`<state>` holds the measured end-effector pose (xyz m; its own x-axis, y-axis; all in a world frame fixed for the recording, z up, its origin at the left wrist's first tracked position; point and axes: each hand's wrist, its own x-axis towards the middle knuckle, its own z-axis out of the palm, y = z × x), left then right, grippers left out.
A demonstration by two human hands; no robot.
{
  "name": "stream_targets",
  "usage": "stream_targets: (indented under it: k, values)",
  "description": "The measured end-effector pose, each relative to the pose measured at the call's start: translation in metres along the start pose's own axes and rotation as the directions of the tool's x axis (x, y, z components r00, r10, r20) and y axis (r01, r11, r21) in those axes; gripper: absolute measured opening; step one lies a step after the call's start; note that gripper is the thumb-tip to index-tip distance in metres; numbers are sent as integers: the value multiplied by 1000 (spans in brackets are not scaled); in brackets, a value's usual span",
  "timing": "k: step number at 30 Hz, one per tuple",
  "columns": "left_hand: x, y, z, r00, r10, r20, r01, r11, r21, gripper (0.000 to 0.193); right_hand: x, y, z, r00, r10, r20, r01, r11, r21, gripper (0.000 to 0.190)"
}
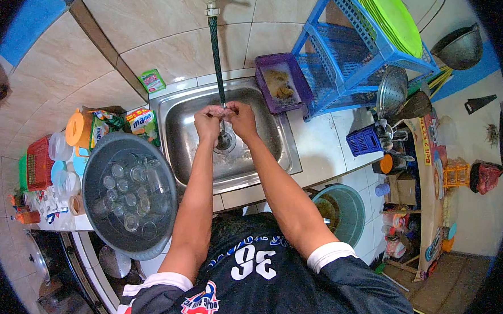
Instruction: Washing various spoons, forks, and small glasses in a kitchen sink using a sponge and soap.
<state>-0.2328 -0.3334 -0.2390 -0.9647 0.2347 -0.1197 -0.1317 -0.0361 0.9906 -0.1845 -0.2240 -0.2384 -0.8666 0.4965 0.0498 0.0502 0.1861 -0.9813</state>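
Note:
My left hand [207, 124] and my right hand [241, 119] meet over the stainless steel sink [183, 160], fingertips together at the lower end of a dark braided hose [216, 56]. Whether they pinch the hose end or some small thing hidden in the fingers cannot be made out. Beneath them lies the round sink drain [225, 142]. To the left of the sink stands a large grey plastic basin [92, 195] with several clear glasses [130, 199] in it. A purple tub [261, 85] of cloudy, sudsy water with a sponge-like yellowish thing sits at the sink's right rear corner.
A blue plastic rack [336, 58] bears stacked lime-green plates [391, 17]. Detergent packs [142, 123] and lidded containers [79, 131] crowd the left counter. A green bucket [355, 215] stands below the counter's right edge. A blue utensil basket [363, 141] sits at the counter's right end.

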Motion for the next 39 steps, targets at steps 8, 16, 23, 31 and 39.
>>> stream_targets:
  k: [8, 16, 23, 31, 39]
  values:
    - [-9, 5, 1, 1000, -11, -29, 11, 1000, 8, 6, -8, -15, -3, 996, 73, 53, -74, 997, 15, 5]
    - [-21, 8, -10, 978, -206, -41, 189, 947, -260, 11, -24, 3, -19, 998, -39, 52, 48, 981, -189, 19]
    - [-25, -16, -48, 930, -367, -25, 250, 680, -689, 14, -55, 21, -58, 932, 265, 248, -309, 939, 155, 17]
    - [-39, -38, -45, 821, -510, -257, 446, 853, -270, 13, -37, -43, -47, 997, 74, -9, -71, 983, 171, 18]
    - [-33, 8, -9, 972, 225, 70, -235, 940, 248, 15, -24, -35, -13, 982, -174, 66, 186, 946, -265, 17]
